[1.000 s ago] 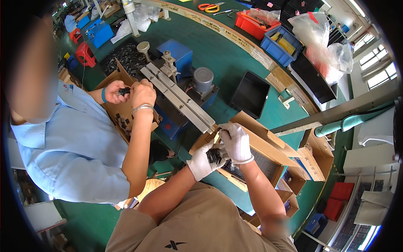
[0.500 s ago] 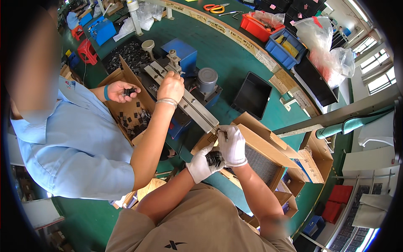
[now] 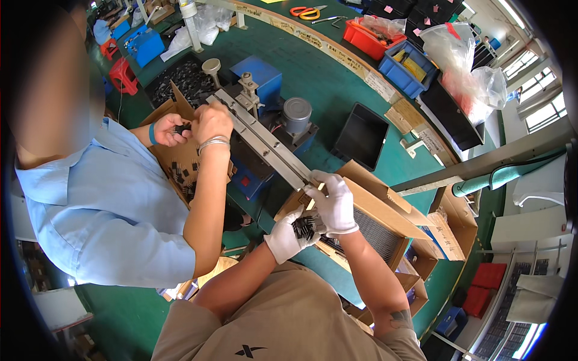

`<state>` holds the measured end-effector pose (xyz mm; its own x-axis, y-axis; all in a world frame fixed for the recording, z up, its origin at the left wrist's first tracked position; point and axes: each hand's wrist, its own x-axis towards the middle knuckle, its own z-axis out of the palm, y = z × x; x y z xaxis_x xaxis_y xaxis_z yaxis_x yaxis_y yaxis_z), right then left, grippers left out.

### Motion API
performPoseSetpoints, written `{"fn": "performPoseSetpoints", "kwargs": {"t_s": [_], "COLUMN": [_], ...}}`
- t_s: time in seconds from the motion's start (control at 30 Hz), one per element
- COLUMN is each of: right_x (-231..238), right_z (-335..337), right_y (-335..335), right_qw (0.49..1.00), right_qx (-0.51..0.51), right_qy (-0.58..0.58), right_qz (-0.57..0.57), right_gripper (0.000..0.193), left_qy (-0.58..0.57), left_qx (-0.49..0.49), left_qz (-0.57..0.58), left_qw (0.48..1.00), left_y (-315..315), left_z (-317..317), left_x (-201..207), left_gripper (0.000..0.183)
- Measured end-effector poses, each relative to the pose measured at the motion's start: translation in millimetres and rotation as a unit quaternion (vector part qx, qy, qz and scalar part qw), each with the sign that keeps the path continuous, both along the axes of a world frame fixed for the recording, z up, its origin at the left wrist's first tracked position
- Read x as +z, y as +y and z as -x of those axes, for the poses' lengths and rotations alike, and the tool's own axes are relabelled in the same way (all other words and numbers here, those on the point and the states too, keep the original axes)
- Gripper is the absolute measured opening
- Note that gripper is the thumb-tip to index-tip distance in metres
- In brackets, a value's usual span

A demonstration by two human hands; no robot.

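Observation:
My left hand [image 3: 290,236], in a white glove, is closed around a bunch of small black parts with metal pins [image 3: 305,227]. My right hand [image 3: 332,203], gloved too, has thumb and forefinger at the near end of a long metal rail [image 3: 265,139]. Whatever lies between those fingertips is too small to make out. The rail slopes down toward me from a bench machine with a grey motor [image 3: 297,114]. On my left, a co-worker in a blue shirt holds similar black parts [image 3: 180,129] in one hand, the other hand raised beside the rail's far end.
Right of my hands stands an open carton [image 3: 385,240] with rows of dark parts. Another carton [image 3: 158,153] holding black parts is before the co-worker. Behind are a black tray [image 3: 361,136], a blue bin [image 3: 409,69], a red bin [image 3: 374,37] and orange-handled scissors [image 3: 306,12].
My right hand has moved up from the parts in my left hand to the rail's end. The co-worker's raised hand has shifted left, away from the machine, toward their other hand.

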<state>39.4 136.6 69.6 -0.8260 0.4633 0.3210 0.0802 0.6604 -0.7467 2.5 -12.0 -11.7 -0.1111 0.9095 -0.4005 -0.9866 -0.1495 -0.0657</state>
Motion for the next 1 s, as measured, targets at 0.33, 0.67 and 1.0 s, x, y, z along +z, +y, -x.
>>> {"fn": "performPoseSetpoints", "kwargs": {"t_s": [0.33, 0.67, 1.0], "right_x": [6, 8, 5], "right_z": [-44, -51, -47], "right_y": [18, 4, 18], "right_qw": [0.961, 0.988, 0.979], "right_qx": [0.169, 0.054, 0.076], "right_qy": [-0.131, -0.044, -0.164], "right_qz": [-0.177, -0.137, 0.093], "right_gripper": [0.020, 0.015, 0.028], "left_qy": [-0.032, -0.040, 0.079], "left_qx": [0.000, 0.000, -0.068], "left_qz": [-0.027, -0.098, 0.068], "left_qw": [0.999, 0.994, 0.992], "left_y": [6, 16, 18], "left_z": [-5, -7, -7], "left_x": [-5, -8, 2], "left_gripper": [0.033, 0.029, 0.030]}}
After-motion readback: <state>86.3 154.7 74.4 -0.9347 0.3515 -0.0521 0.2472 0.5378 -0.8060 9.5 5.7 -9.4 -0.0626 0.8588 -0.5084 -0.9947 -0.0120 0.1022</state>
